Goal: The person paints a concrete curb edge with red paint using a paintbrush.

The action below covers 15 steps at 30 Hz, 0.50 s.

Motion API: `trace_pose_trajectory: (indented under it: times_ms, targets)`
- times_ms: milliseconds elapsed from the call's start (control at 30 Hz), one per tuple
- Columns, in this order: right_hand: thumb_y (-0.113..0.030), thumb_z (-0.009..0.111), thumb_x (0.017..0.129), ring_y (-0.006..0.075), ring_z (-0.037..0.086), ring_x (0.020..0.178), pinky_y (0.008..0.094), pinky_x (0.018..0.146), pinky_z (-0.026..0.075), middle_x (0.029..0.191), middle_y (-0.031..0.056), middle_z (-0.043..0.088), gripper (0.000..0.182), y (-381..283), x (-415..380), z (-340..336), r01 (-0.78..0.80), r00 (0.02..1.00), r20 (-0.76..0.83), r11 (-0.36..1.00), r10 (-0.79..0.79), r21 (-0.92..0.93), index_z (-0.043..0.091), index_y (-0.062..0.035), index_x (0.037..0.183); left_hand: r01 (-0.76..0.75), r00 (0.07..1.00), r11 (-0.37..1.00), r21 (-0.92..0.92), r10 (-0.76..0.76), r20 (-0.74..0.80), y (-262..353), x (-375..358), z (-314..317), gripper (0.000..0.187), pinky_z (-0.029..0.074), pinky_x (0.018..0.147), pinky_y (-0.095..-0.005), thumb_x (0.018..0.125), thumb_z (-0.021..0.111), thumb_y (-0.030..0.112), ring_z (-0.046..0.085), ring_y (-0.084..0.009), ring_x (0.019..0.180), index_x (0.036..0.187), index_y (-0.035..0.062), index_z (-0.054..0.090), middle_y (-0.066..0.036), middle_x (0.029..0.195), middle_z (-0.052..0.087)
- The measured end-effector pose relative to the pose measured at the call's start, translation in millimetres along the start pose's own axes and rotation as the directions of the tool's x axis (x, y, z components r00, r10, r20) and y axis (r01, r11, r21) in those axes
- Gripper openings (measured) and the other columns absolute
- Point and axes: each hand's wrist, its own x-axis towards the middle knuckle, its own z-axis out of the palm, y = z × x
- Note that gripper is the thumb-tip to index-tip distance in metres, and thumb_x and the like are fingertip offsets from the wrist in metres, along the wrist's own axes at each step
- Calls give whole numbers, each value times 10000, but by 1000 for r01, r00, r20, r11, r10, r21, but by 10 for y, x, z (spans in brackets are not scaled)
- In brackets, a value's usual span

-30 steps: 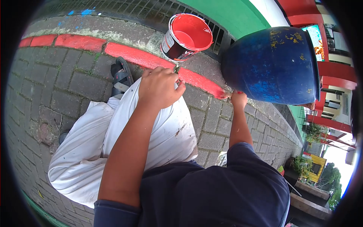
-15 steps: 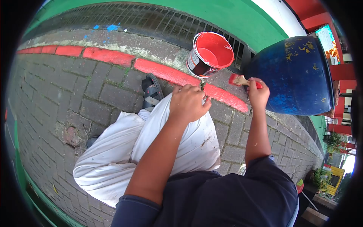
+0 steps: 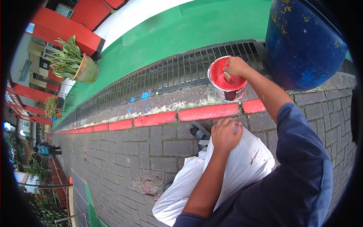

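My right hand [image 3: 237, 67] is closed around a paintbrush [image 3: 227, 76], inside the mouth of a paint bucket [image 3: 230, 95]. The bristles point down toward the red paint [image 3: 239, 81], and the handle is mostly hidden by my fingers. White at the rim and dark-labelled on its side, the bucket stands upright on the kerb. My left hand [image 3: 225, 135] rests on my knee in white trousers [image 3: 249, 153], fingers draped over the cloth and holding nothing. Just beyond the knee runs a row of red-painted kerb bricks [image 3: 209, 112].
A big blue barrel [image 3: 302, 49] stands right of the bucket. Behind the kerb lies a metal drain grate [image 3: 170, 72], with blue paint splashes [image 3: 145, 95] near it. Grey pavers [image 3: 124, 166] spread left. A potted plant [image 3: 87, 70] and a distant person [image 3: 44, 149] are far left.
My right hand has taken the paintbrush from beside the bucket into it. The view has swung left, bringing the plant and distant person in. My left hand stays on the knee.
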Motion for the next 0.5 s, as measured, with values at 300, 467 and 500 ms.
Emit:
trace_pose_trajectory:
  times_ms: [300,467,500]
  targets:
    - [-355,698,847,367,699,940,448,885,537,970,219,722,334,-25,111,239,-43,996,76,998,46,-50,767,-69,1006,5,1000,1000,-10,-5,1,4,-4,8,170,508,798,-422,839,683,257,667,-270,933,815,91,714,-45,952,717]
    - [-342,660,856,380,697,936,465,873,538,968,235,713,328,-17,31,184,-26,1000,-10,999,26,35,759,-43,950,11,1000,1000,-2,-11,11,-2,-6,3,167,503,807,-420,835,684,258,665,-263,940,815,96,715,-37,959,718]
    - [-345,661,859,383,697,931,466,868,538,958,240,711,331,-41,-62,89,0,998,-68,998,5,68,758,-43,952,8,1000,1000,3,-8,4,-2,-5,7,167,503,805,-420,833,685,260,665,-262,940,816,97,716,-36,959,718]
